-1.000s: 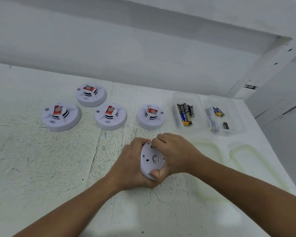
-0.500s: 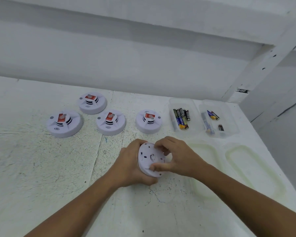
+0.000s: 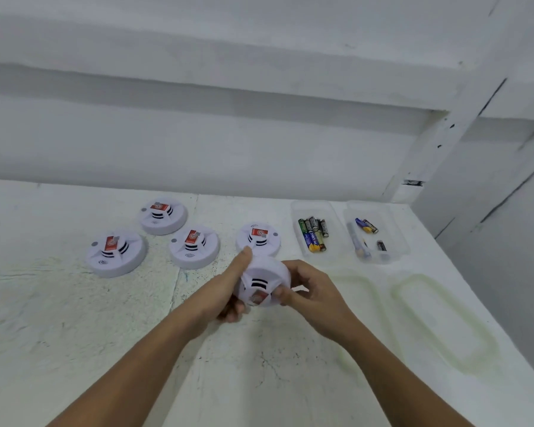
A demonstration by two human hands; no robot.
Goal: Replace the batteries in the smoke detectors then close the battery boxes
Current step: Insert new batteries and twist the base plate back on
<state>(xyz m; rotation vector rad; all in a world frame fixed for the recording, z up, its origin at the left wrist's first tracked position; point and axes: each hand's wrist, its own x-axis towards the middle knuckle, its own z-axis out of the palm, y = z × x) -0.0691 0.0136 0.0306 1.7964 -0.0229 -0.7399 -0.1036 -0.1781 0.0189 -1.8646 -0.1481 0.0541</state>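
Observation:
A white round smoke detector (image 3: 264, 280) is held above the table between both hands, tilted with its vented, red-labelled face toward me. My left hand (image 3: 228, 291) grips its left side, thumb raised along the rim. My right hand (image 3: 309, 288) grips its right side, thumb near the red label. Several more white detectors rest face up behind: one (image 3: 258, 238) just beyond the hands, another (image 3: 194, 246), another (image 3: 163, 215), and a far left one (image 3: 115, 252).
Two clear trays stand at the back right: the nearer tray (image 3: 296, 211) holds several batteries (image 3: 313, 234), the tray to its right (image 3: 399, 232) holds a few batteries. Two clear lids (image 3: 444, 322) lie on the white table. A wall runs behind; the table edge is at right.
The detector has been turned over between my hands: its back faced me before, its vented front faces me now. The camera view has tilted up.

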